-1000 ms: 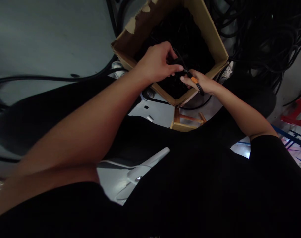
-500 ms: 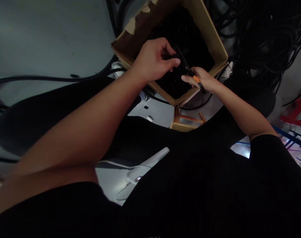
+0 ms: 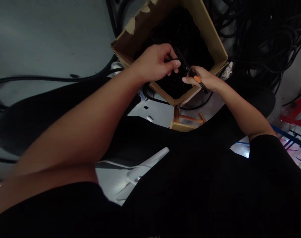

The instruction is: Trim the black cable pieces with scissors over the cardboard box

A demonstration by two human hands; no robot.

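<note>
A cardboard box (image 3: 216, 36) stands open in front of me, with a mass of dark pieces (image 3: 182, 29) inside that I cannot make out singly. Over its near side, my left hand (image 3: 161, 62) is closed in a pinch around a small black piece (image 3: 168, 59), mostly hidden by the fingers. To the right of it, my right hand (image 3: 202, 76) grips a slim black hand tool with orange on its handle (image 3: 197, 78). The tool's dark front end points up and left, close to my left fingertips. Its exact kind is too dark to tell.
A small wooden stool (image 3: 181, 126) shows below the box. Black cables (image 3: 254, 39) lie heaped at the upper right, and a thick hose (image 3: 53, 78) crosses the floor at left. A red plastic object (image 3: 295, 114) is at far right. Small scraps (image 3: 150, 118) lie on the floor.
My left hand has dropped slightly, its fingers curled a little closer. The tool in my right hand has shifted a little and shows more clearly. The box has not moved.
</note>
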